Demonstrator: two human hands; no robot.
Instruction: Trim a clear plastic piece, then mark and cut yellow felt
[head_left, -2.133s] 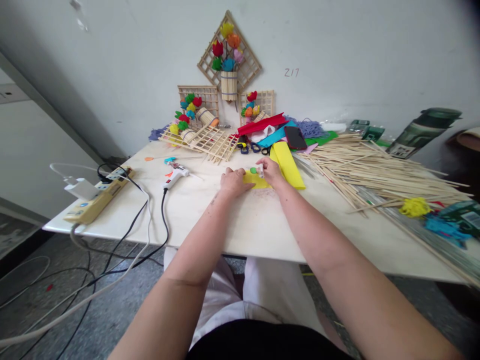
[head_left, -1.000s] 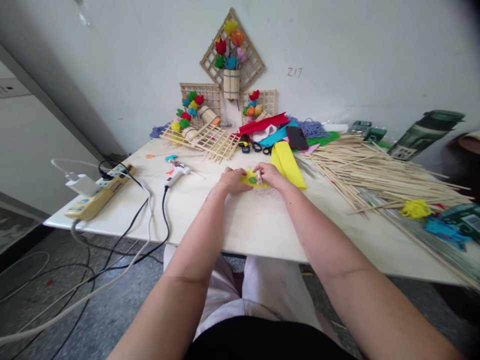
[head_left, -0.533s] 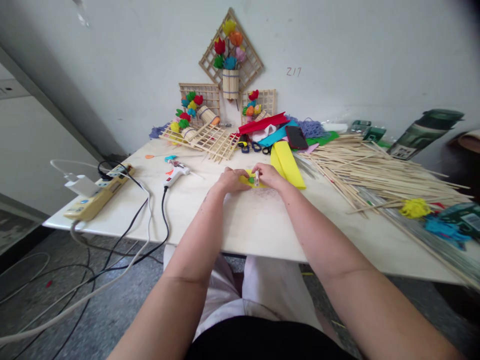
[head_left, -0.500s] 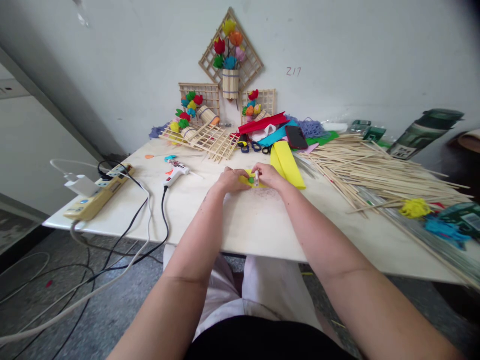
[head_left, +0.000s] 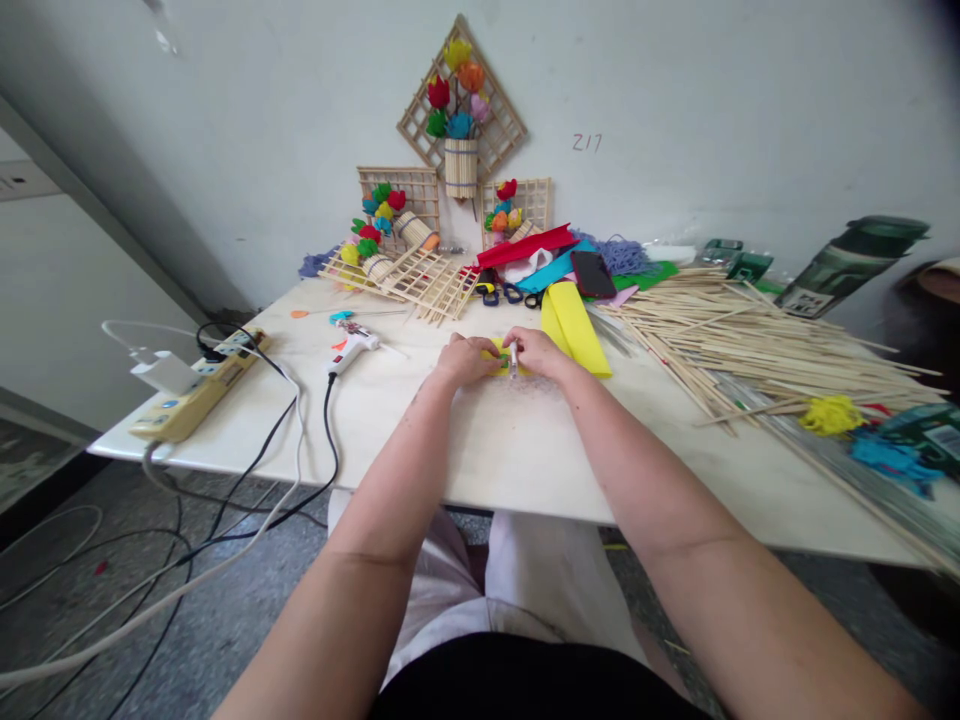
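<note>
My left hand (head_left: 466,360) is closed, fingers bent, on the left end of a small piece of yellow paper or cloth (head_left: 495,347) lying on the table. A small green piece (head_left: 504,361) lies on top of the yellow, at the left fingertips. My right hand (head_left: 536,352) pinches a clear, white-tinted pen-like tool (head_left: 514,360), held nearly upright over the right side of the green piece. Its tip is too small to make out. Right behind my right hand lies a larger folded yellow sheet (head_left: 574,330).
A glue gun (head_left: 354,350) and a power strip (head_left: 202,385) with trailing cords lie left. Stick lattices with flowers (head_left: 420,275) stand at the back, near scissors (head_left: 499,294) and a phone (head_left: 592,274). Wooden sticks (head_left: 750,340) and a dark bottle (head_left: 851,265) are right.
The pen-like tool has tilted and shifted slightly in my right hand. Less of the green piece shows. My left hand has barely moved.
</note>
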